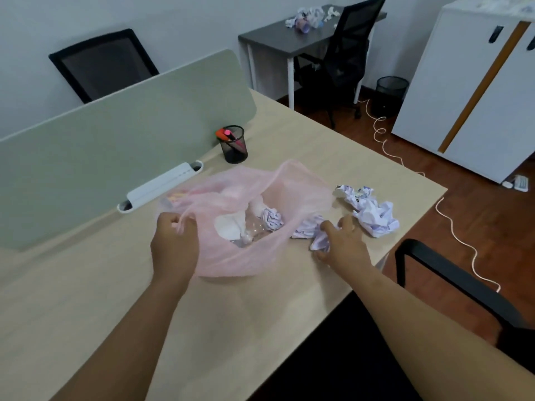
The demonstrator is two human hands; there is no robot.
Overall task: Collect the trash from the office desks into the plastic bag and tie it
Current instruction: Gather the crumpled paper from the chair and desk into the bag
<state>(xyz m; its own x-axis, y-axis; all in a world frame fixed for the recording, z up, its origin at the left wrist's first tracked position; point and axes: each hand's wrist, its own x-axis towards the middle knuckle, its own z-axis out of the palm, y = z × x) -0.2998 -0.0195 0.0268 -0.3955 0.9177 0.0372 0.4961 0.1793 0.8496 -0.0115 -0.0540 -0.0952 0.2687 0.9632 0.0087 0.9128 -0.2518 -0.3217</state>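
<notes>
While the left hand (pixel 173 238) pinches the near rim of a pink plastic bag (pixel 237 261) on a pale wooden desk (pixel 58 299), the right hand (pixel 344 244) curls its fingers around a wad of crumpled paper (pixel 320 241) just beside the bag's right edge. The two hands are well apart, with the gaping mouth of the bag between them. Inside the bag lie a paper ball (pixel 272 218), a clear plastic bottle (pixel 252 231) and a white scrap (pixel 228 227); its thin pink wall blurs anything else. A loose heap of crumpled sheets (pixel 373 212) sits on the desk to the right of the hand, near the desk's edge. Behind the bag stand a black mesh pen holder (pixel 234 149) with an orange and pink marker in it, a white cable tray (pixel 162 183) and a grey-green divider panel (pixel 115 134). Across the room, a dark desk (pixel 275 39) carries another pile of paper litter (pixel 307 17), with a black office chair (pixel 341 53) drawn up to it. A mesh wastebasket (pixel 390 94) stands on the floor beside a white cabinet (pixel 477 96), and a pale cord (pixel 385 140) trails over the red-brown floor.
</notes>
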